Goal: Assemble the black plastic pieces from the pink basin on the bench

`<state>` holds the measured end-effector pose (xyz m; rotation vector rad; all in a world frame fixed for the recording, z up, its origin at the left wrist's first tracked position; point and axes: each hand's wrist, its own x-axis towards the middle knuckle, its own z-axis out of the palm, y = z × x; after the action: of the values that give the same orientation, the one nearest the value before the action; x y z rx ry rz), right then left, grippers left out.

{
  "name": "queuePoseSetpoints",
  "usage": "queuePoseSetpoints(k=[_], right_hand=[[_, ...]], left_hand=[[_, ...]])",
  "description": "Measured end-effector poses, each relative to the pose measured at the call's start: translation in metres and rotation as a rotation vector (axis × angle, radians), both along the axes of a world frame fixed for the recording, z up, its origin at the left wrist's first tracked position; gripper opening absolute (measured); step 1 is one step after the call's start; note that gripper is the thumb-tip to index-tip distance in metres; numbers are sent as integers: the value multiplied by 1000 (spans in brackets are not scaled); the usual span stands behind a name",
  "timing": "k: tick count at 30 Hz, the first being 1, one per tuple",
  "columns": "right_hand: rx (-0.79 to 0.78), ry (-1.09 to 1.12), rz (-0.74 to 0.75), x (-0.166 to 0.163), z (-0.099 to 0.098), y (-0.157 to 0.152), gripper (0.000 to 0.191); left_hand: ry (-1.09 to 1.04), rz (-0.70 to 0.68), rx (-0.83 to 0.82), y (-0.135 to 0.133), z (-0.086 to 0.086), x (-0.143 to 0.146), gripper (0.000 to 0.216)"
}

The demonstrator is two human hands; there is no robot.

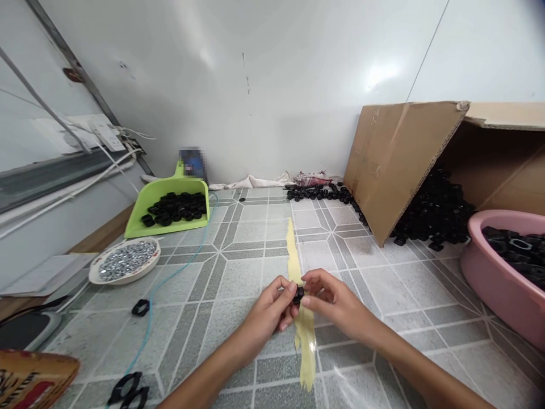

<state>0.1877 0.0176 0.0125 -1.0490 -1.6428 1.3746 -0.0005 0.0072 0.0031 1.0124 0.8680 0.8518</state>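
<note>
Here, both hands, left (272, 307) and right (330, 304), pinching one small black part (299, 295), no writing readable.

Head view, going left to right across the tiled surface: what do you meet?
Plate of small metal parts → green dustpan of black parts → left hand → small black part pinched by both hands → right hand → tipped cardboard box → pink basin.

Small assembly workshop: carton (400, 165) spilling black parts (434, 218), plate of nuts (125, 261).
</note>
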Motion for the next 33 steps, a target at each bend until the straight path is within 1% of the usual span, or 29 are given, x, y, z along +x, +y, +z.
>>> queuePoseSetpoints(k=[2, 3, 4, 5, 8, 10, 13, 14, 16, 18, 20, 21, 24, 26, 27, 30, 32, 33], right_hand=[[-31, -21, 44, 0, 1, 1, 33], [-44, -44, 51, 0, 1, 1, 38], [-47, -61, 46, 0, 0, 1, 43], [-43, -72, 35, 0, -1, 1, 43], [-24, -40, 40, 1, -2, 1, 29], [-27, -21, 61, 1, -1, 0, 27], [-19, -63, 87, 1, 0, -2, 25], [-12, -89, 101, 1, 1, -3, 27], [0, -135, 116, 0, 1, -6, 38], [3, -172, 94, -1, 1, -8, 51], [2, -184, 65, 0, 1, -8, 56], [1, -170, 65, 0, 1, -8, 53], [38, -124, 97, 2, 3, -5, 34], [104, -173, 100, 2, 5, -5, 27], [138, -227, 91, 1, 5, -6, 27], [184, -356, 72, -1, 4, -9, 41], [154, -362, 80, -1, 6, -10, 47], [133, -348, 94, 0, 7, -10, 45]], left_hand=[[0, -6, 0, 0, 1, 0, 39], [2, -9, 2, 0, 1, 0, 38], [3, -9, 4, -1, 1, 0, 38], [3, -6, 6, -1, 1, 0, 38], [11, 4, 15, -1, 0, 0, 38], [15, -3, 23, -1, -1, 0, 37], [26, -16, 37, 0, -2, 0, 36], [33, -28, 44, 0, -1, 0, 37], [48, -69, 60, -1, 1, -1, 37], [60, -121, 78, -2, 2, -1, 36], [59, -123, 89, -3, 3, -1, 36], [53, -106, 86, -2, 3, -1, 36], [30, -32, 57, -2, 1, 0, 37], [33, -24, 49, -2, 0, 1, 37], [40, -36, 52, -2, 1, 1, 37], [64, -83, 78, -3, 2, 1, 36], [66, -94, 89, -3, 2, 1, 36], [60, -87, 87, -3, 2, 1, 36]])
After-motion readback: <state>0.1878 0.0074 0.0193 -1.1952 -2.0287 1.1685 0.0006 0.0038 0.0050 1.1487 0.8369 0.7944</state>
